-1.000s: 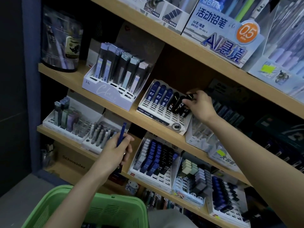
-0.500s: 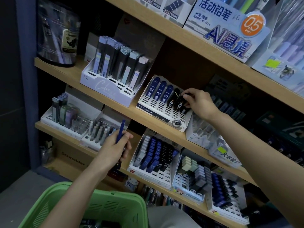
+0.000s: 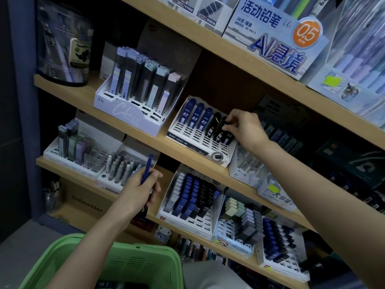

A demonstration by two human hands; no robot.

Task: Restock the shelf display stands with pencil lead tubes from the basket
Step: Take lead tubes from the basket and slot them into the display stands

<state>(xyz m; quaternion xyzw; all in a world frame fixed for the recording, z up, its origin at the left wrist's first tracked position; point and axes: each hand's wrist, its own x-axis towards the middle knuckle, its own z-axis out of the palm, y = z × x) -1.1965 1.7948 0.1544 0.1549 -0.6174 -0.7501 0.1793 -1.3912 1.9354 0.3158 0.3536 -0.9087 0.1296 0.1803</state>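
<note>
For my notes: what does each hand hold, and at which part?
Left hand grips a blue tube by its lower part. Right hand pinches a black tube near its top.

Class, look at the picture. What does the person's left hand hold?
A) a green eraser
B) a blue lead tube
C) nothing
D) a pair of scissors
B: the left hand grips a blue lead tube that sticks up past its fingers; the right hand pinches a black lead tube in the stand.

Both forearms extended. Left hand (image 3: 138, 191) low, gripping blue tube (image 3: 147, 167); right hand (image 3: 244, 127) raised, fingertips pinching black tube (image 3: 228, 137).
</note>
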